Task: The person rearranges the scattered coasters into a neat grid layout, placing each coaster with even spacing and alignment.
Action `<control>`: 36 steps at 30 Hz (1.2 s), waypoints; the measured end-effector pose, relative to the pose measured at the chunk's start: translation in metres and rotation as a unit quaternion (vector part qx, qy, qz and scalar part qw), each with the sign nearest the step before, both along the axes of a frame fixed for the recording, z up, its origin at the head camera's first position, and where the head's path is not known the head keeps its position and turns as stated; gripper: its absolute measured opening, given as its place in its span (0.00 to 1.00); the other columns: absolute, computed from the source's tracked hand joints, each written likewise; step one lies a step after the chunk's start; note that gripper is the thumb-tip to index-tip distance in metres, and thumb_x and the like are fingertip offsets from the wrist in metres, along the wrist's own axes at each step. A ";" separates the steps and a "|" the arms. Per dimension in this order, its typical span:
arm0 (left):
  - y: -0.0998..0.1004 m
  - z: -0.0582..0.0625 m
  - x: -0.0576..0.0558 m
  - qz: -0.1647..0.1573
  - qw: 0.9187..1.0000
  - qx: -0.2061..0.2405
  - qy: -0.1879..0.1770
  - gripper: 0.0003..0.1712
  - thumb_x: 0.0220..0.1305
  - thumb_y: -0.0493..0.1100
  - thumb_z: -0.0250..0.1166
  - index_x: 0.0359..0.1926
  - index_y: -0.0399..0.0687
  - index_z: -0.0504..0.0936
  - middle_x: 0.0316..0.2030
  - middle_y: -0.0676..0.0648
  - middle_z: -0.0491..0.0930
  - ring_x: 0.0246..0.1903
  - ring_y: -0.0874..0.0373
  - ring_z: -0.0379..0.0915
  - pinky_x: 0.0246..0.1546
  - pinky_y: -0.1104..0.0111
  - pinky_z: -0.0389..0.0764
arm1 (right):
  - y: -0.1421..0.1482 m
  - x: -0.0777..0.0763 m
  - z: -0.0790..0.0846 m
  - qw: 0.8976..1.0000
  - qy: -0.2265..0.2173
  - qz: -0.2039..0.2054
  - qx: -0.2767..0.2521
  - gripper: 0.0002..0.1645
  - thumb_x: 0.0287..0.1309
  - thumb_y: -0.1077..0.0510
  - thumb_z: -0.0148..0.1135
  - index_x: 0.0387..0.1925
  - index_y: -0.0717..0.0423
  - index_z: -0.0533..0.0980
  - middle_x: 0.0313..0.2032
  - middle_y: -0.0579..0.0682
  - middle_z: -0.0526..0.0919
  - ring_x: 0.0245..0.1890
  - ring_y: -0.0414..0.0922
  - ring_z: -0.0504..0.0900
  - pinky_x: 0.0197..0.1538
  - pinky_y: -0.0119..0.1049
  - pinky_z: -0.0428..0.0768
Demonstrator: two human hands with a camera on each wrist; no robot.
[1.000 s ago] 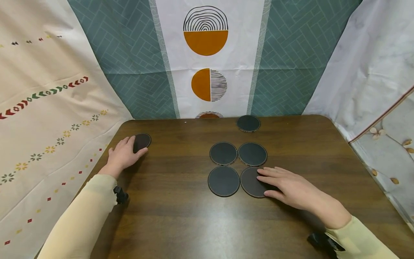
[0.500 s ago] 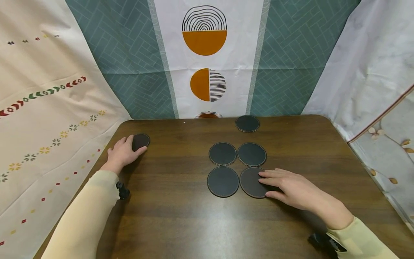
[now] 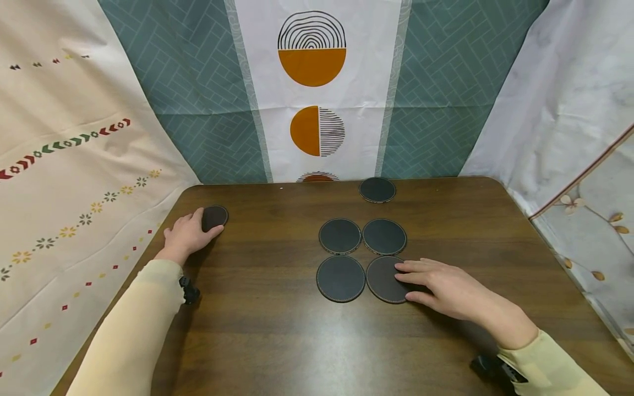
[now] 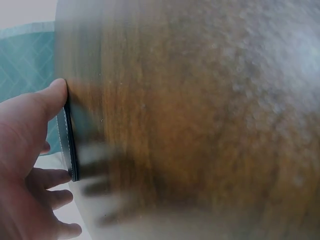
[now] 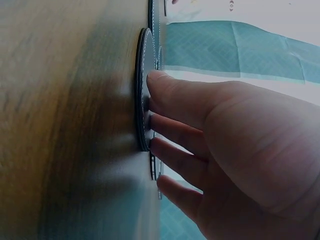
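Note:
Four round dark coasters lie in a two-by-two square mid-table. My right hand (image 3: 441, 289) rests flat with straight fingers on the near right one, a brown coaster (image 3: 382, 278) (image 5: 143, 95); the right wrist view shows the fingertips (image 5: 160, 82) pressing on its top. At the table's left edge my left hand (image 3: 187, 234) lies over a small dark coaster (image 3: 216, 216) (image 4: 70, 145), thumb against its near rim and fingers on top. The other three are the near left coaster (image 3: 340, 278), the far left coaster (image 3: 339, 236) and the far right coaster (image 3: 384, 237).
One more dark coaster (image 3: 377, 190) sits alone near the back edge of the wooden table (image 3: 277, 341). Patterned cloth hangs behind the table and down both sides. Bare wood stretches between my hands and along the front.

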State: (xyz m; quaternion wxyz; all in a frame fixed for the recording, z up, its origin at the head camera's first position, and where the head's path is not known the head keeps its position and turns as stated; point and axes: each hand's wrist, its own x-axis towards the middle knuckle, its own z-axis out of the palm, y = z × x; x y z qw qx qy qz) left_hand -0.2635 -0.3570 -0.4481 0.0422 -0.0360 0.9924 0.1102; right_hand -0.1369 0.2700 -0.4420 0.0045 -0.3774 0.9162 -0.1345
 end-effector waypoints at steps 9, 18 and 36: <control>0.001 0.003 0.002 0.004 1.000 0.002 0.003 0.60 0.79 0.71 0.60 0.86 0.30 0.51 0.77 0.19 0.59 0.75 0.18 0.55 0.65 0.16 0.53 | 0.001 -0.001 -0.001 1.000 -0.002 0.000 0.002 0.27 0.75 0.46 0.73 0.70 0.50 0.84 0.74 0.49 0.79 0.74 0.61 0.77 0.74 0.61 0.74; 0.004 0.007 0.002 0.001 1.000 -0.011 0.015 0.59 0.77 0.70 0.63 0.84 0.29 0.54 0.72 0.17 0.66 0.70 0.18 0.64 0.66 0.20 0.56 | 0.000 0.000 0.001 1.000 -0.004 0.001 0.000 0.27 0.75 0.47 0.73 0.70 0.51 0.85 0.74 0.50 0.79 0.74 0.61 0.77 0.74 0.61 0.74; 0.017 0.001 0.001 -0.032 0.997 -0.028 0.067 0.57 0.75 0.71 0.64 0.82 0.30 0.60 0.68 0.17 0.71 0.65 0.15 0.66 0.64 0.24 0.64 | 0.001 0.000 0.000 1.000 -0.007 -0.001 0.001 0.27 0.75 0.46 0.72 0.70 0.50 0.84 0.75 0.50 0.79 0.74 0.61 0.77 0.73 0.61 0.75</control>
